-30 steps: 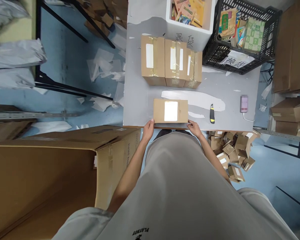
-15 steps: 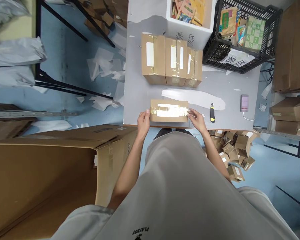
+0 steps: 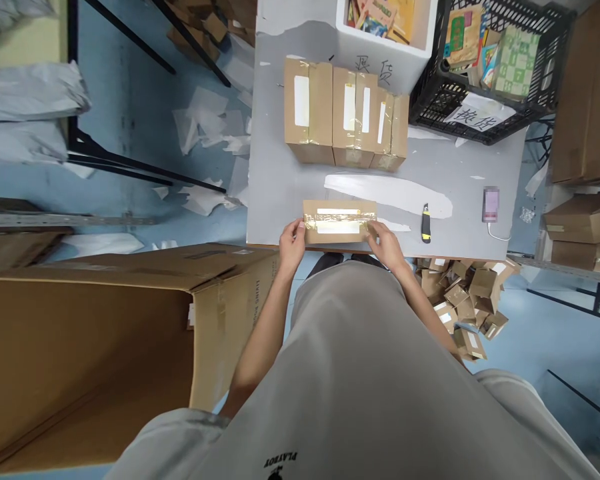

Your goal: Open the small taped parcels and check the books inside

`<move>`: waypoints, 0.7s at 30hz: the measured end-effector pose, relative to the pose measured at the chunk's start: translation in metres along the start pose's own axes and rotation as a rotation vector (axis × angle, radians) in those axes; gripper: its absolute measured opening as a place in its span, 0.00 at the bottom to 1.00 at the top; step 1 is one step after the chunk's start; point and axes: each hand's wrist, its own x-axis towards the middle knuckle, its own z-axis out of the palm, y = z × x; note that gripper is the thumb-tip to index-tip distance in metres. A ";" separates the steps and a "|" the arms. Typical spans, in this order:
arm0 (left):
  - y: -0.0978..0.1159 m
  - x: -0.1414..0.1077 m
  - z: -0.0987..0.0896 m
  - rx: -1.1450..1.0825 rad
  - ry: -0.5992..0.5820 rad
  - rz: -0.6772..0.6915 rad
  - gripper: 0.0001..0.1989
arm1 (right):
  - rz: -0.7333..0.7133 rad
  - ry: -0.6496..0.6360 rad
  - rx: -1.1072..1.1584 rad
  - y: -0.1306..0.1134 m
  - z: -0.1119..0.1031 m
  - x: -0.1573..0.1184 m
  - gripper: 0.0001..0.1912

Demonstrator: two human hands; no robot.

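A small taped cardboard box with white labels lies at the near edge of the grey table. My left hand grips its left end, fingers bent against the side. At the box's right end my right hand has its fingertips closed on the tape and the corner. To the right of the box lies a black and yellow utility knife, touched by neither hand. Behind the small box stand several larger taped cardboard boxes in a row, with white labels on top.
At the back are a white bin and a black crate, both holding books. A phone with a cable lies at the right. A large open carton stands left of my body; flattened boxes lie on the floor.
My right hand has moved left, from beyond the box's right end onto its right part. The box and my left hand have shifted slightly right in view.
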 end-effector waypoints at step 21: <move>0.035 0.000 0.057 -0.048 -0.316 -0.167 0.19 | 0.263 0.367 0.244 0.034 -0.065 -0.020 0.46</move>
